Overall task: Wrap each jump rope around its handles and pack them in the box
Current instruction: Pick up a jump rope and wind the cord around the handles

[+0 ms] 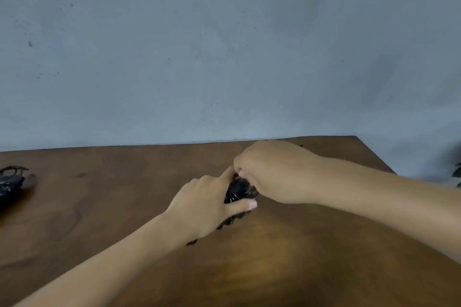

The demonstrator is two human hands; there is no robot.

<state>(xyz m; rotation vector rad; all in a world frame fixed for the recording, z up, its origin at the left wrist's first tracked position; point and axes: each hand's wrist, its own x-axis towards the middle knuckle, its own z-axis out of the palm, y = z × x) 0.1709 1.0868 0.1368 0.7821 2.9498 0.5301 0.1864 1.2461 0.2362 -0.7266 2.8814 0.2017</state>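
Note:
A black jump rope (238,190), its cord wound round the handles, lies over the middle of the brown wooden table (124,182). My left hand (207,204) grips the bundle from the left, thumb across its front. My right hand (269,169) closes over its far end, fingers curled on the cord. Most of the bundle is hidden by both hands; one handle end (192,242) pokes out under my left wrist. A second black jump rope bundle (11,183) lies at the table's left edge. No box is in view.
A grey-blue wall (224,45) stands right behind the table. The table's right rear corner (355,136) is close to my right forearm. A bit of dark green foliage (457,172) shows at the right edge.

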